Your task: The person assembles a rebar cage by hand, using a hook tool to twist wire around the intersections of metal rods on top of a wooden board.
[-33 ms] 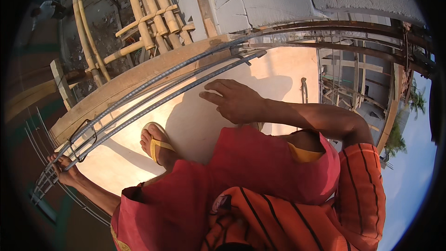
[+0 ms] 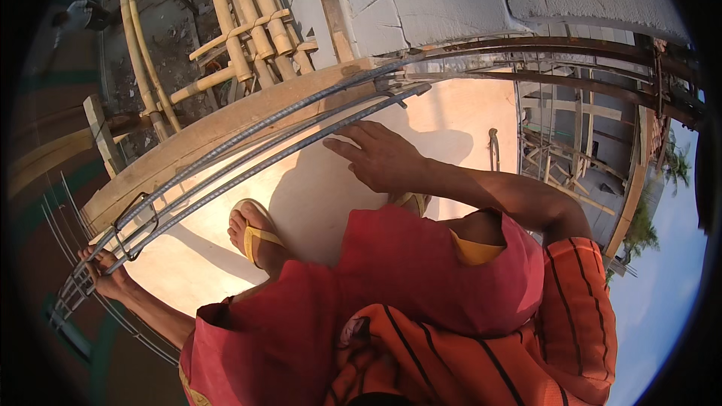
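Observation:
A bundle of long ribbed steel rebars [image 2: 248, 177] slants from the lower left up toward the top middle, with a dark wire stirrup [image 2: 156, 218] looped around it. My left hand [image 2: 109, 274] is closed on the lower-left end of the bundle, where more stirrups crowd together. Bent at the elbow, my right arm reaches across. My right hand [image 2: 380, 156] hangs over the pale plywood [image 2: 481, 105], fingers loosely apart and holding nothing. Its fingertips are close to the nearest bar; whether they touch it I cannot tell.
A thin rusty tool [image 2: 493, 150] lies on the plywood at right. Beyond the rebars run a wooden plank [image 2: 293, 92], bamboo poles [image 2: 241, 26] and a grey wall [image 2: 444, 0]. Rusty bars [image 2: 602, 49] extend right. Another person [image 2: 83, 15] is dimly visible far left.
My right hand has dipped slightly, its upper fingers shifting toward the nearest bar. My right sleeve has moved a little left. The left hand keeps its grip in the same place.

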A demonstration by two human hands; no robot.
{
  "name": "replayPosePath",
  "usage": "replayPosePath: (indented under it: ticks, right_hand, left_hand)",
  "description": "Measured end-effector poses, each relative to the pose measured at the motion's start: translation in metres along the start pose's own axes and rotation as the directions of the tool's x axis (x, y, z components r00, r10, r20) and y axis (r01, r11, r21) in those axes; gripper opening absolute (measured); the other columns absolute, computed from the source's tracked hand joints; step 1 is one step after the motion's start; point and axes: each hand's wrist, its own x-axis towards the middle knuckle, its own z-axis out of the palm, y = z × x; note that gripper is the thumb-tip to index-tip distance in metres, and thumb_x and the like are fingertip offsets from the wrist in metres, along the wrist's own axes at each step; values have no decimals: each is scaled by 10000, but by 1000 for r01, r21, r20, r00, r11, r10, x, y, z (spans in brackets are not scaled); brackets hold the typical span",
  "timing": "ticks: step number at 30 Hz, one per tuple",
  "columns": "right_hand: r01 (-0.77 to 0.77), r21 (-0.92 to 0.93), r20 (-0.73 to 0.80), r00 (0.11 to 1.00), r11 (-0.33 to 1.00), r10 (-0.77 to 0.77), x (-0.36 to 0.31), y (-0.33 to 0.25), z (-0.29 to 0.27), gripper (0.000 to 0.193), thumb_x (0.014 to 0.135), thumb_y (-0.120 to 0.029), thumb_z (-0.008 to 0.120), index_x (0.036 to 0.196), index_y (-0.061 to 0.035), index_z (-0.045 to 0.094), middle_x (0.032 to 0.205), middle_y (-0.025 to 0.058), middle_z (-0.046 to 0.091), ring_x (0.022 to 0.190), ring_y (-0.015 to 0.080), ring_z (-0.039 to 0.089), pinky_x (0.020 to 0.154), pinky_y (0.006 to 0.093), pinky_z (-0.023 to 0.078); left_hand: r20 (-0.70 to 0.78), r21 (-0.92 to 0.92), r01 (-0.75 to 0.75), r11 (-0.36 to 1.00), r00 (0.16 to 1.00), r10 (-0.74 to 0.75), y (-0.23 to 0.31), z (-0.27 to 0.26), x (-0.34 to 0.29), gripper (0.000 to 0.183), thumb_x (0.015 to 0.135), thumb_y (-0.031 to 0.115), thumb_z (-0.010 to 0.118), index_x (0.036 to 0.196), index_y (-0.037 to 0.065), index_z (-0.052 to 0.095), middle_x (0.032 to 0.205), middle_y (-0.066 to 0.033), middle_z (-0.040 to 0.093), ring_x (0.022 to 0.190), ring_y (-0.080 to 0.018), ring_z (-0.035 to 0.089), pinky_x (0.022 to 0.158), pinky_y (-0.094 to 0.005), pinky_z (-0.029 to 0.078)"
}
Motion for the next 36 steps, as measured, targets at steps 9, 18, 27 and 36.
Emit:
replayPosePath:
  ticks: [9,18,27,36]
  right_hand:
    - [-228,-15,-340,917,974,209,46,52,69,467,859,-303,597,1255,-83,484,1214,166,465,1198,347,413,1067,496,291]
    - [-117,100,-328,934,988,144,41,79,79,494,796,-207,680,1241,-100,494,1207,135,471,1162,347,431,991,464,379]
    - [-92,125,-310,942,988,127,40,91,81,478,791,-144,681,1238,-114,515,1202,112,496,1154,332,467,956,438,419]
    - [-81,102,-389,914,991,115,43,87,78,427,768,-120,701,1176,-110,577,1124,94,557,1084,313,520,923,418,439]
  left_hand:
    - [195,-1,164,986,967,-161,15,-9,3,278,944,28,412,1170,-81,532,1116,-187,606,1018,-302,583,928,-439,484]
    - [11,42,66,997,998,-66,7,2,-5,229,936,15,436,1111,-98,530,1027,-197,599,932,-296,579,875,-425,496]
    - [23,-41,96,995,995,-95,6,4,-6,224,954,37,426,1105,-90,531,972,-184,581,882,-302,569,842,-427,503]
    - [63,-49,98,994,993,-95,6,1,-3,205,959,48,433,1086,-80,532,983,-187,577,913,-289,564,843,-428,502]
